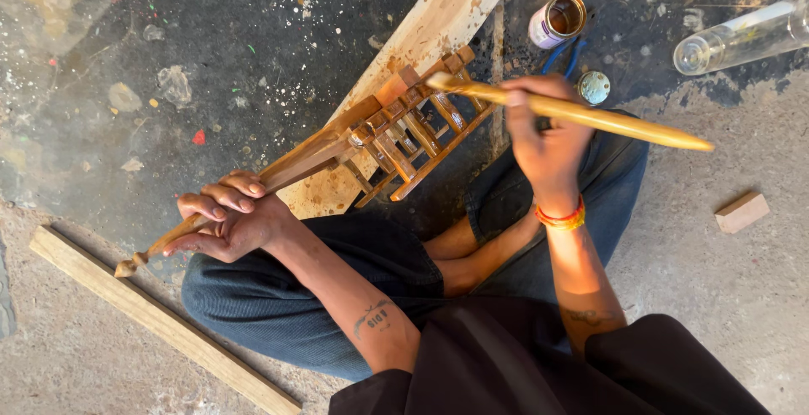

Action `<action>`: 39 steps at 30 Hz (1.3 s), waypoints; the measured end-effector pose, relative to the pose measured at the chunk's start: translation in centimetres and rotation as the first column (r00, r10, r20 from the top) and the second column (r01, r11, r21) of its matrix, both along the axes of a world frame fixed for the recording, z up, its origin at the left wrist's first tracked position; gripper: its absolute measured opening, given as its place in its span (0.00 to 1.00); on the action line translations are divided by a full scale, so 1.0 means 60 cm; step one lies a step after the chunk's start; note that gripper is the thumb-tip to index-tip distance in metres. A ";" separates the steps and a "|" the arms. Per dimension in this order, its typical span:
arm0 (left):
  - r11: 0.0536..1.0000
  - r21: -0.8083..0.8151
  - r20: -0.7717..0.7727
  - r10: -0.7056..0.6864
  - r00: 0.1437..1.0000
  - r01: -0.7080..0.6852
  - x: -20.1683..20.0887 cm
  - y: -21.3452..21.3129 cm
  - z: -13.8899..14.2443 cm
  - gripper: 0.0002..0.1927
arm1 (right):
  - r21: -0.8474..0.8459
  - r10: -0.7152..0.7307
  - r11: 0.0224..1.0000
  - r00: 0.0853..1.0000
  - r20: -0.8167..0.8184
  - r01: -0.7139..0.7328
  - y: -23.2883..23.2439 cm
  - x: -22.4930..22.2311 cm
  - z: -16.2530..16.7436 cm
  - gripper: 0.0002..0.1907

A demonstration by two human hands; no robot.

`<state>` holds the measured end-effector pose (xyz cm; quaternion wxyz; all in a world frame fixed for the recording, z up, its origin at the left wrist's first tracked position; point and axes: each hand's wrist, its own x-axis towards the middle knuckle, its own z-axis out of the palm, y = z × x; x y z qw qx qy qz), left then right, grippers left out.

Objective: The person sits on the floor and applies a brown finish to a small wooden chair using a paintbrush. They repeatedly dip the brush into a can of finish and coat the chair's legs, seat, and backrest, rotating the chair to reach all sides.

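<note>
- The wooden rack (396,133), a small frame of slats with long carved legs, lay slanted across the person's lap and out over the floor, its slatted end raised toward the brush.
- The left hand (223,217) was nearest the body, fingers curled shut round one carved leg (156,246) near its tip; that grip likely kept the frame steady and tilted so the slats faced upward.
- The right hand (543,133), with a red and orange thread band (560,217) at the wrist, was closed round a long wooden-handled brush (590,116). The brush tip rested on the upper slats, which looked wet and darker brown, as if freshly coated.
- The person sat cross-legged in dark jeans (278,305), so the knees served as a rest for the work.
- A pale wooden board (421,32) lay beneath the rack on the stained floor (126,61), seemingly to catch drips.
- A thin wooden strip (160,322) lay at the left, and a small wood block (742,213) at the right.
- Farthest away stood an open tin (558,21) of brown liquid, within the brush's reach, its round lid (594,88) beside it, and a clear bottle (742,36) lying on its side.
</note>
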<state>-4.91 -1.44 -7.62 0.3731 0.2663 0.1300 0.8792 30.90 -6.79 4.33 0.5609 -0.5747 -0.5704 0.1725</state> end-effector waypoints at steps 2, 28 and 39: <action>1.000 -0.004 -0.011 -0.030 0.999 0.030 0.000 0.000 0.000 0.33 | -0.042 0.000 0.999 0.999 0.034 0.002 0.001 -0.003 0.004 0.03; 1.000 0.002 0.014 -0.016 1.000 0.016 0.003 0.002 0.000 0.33 | 0.034 0.059 0.998 0.997 0.046 -0.061 0.001 -0.012 -0.004 0.02; 1.000 0.001 0.013 -0.005 1.000 0.005 0.000 0.000 -0.003 0.33 | -0.022 -0.014 1.000 0.988 -0.156 0.011 -0.016 -0.023 0.005 0.05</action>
